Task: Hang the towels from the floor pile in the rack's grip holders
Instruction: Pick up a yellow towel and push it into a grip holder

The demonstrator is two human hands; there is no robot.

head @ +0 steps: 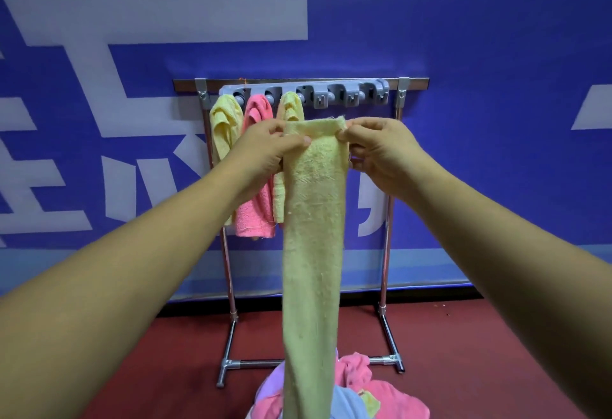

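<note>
A long yellow-green towel hangs straight down in front of me, held up by its top edge. My left hand pinches the top left corner and my right hand pinches the top right corner. Behind it stands the metal rack with a grey strip of grip holders along its top bar. Three towels hang in the left holders: a yellow one, a pink one and another yellow one. The floor pile of pink, purple and blue towels lies below.
A blue wall banner with large white shapes runs right behind the rack. The floor is dark red. The rack's feet stick out toward me on both sides of the pile.
</note>
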